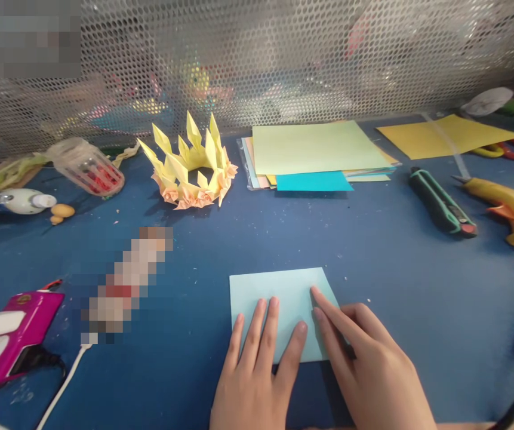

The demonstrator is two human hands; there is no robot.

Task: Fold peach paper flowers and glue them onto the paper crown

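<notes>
A pale blue sheet of paper (279,286), seemingly folded, lies flat on the blue table near its front edge. My left hand (257,370) rests on the paper's lower left part, fingers spread and stretched out. On the paper's right edge, the index finger and thumb of my right hand (368,358) press down, while its other fingers are curled under. No tool is in either hand. Farther back stands a yellow paper crown (189,164) with pink paper roses around its base.
A stack of coloured paper (319,146) lies at the back, beside a yellow sheet (449,136). At right are a green cutter knife (442,203) and a yellow glue gun (507,209). A magenta power box (19,334), a blurred-out object and a plastic jar (86,167) are at left.
</notes>
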